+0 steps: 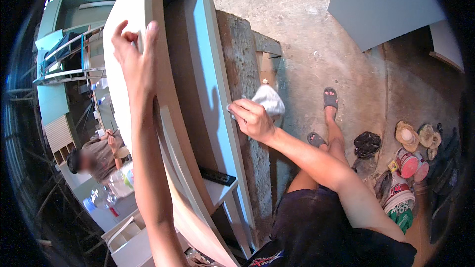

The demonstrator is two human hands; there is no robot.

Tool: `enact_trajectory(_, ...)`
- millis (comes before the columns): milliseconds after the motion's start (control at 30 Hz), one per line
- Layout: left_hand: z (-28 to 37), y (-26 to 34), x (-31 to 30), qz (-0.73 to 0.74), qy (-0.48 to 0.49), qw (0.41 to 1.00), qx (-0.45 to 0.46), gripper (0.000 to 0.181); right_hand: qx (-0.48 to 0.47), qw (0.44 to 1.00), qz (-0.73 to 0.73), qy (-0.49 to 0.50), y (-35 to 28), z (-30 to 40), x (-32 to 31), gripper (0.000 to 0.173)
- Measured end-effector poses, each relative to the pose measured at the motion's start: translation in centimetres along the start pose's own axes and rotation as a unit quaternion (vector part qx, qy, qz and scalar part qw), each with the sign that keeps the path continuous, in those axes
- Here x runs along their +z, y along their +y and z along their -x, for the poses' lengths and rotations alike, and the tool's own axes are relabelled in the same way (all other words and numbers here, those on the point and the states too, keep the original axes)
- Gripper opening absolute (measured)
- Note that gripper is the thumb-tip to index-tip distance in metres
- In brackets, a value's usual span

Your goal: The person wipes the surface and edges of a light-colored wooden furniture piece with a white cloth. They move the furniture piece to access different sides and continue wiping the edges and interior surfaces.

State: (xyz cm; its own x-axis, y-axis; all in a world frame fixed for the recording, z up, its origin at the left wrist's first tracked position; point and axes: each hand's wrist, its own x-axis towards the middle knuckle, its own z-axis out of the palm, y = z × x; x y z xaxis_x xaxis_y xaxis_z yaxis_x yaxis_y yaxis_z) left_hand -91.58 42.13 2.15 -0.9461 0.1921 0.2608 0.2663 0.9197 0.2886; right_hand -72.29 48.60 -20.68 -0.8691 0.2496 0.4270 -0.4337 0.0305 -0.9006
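Observation:
My left hand [135,53] is over the white top and pale wooden edge of a long cabinet piece [150,0]. Its thumb and bent fingers are apart; whether they touch the surface is unclear. My right hand [254,120] pinches a bunched white cloth [269,102] at the near rim of the piece. Part of the cloth hangs out behind the knuckles. Below the hands, the piece has a long recess with a light blue inner face [204,44] and a black metal drawer slide [217,176]. A rough, stained wooden support [241,52] stands under it.
Another person [107,152] is beyond the piece, near plastic bottles [98,198] and a metal ladder [70,74]. A grey panel [382,7] stands upper right. Paint buckets [399,193] and a black bag [367,144] lie right of my sandalled feet [330,98].

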Motion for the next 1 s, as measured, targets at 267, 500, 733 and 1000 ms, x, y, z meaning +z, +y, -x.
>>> enact_trajectory(267, 2.0, 1.3, -0.2, -0.021, 0.165, 0.951, 0.260, 0.041, 0.058, 0.998, 0.019, -0.035, -7.0, 15.4, 1.4, 0.017)
enact_trajectory(500, 20.1, 6.9, 1.2, 0.229, 0.031, 0.968, 0.097, 0.033, 0.154, 0.869, -0.101, -0.459, -13.5, 29.2, -0.6, 0.021)
enact_trajectory(733, 42.1, 7.4, 6.8, 0.200, -0.219, 0.955, 0.010, 0.054, 0.214, 0.881, 0.047, -0.420, -14.0, 25.4, -13.1, 0.018)
enact_trajectory(1000, 37.7, 2.7, 5.9, -0.060, -0.114, 0.985, -0.111, 0.085, 0.318, 0.928, 0.095, -0.168, -17.5, 19.4, -22.2, 0.015)
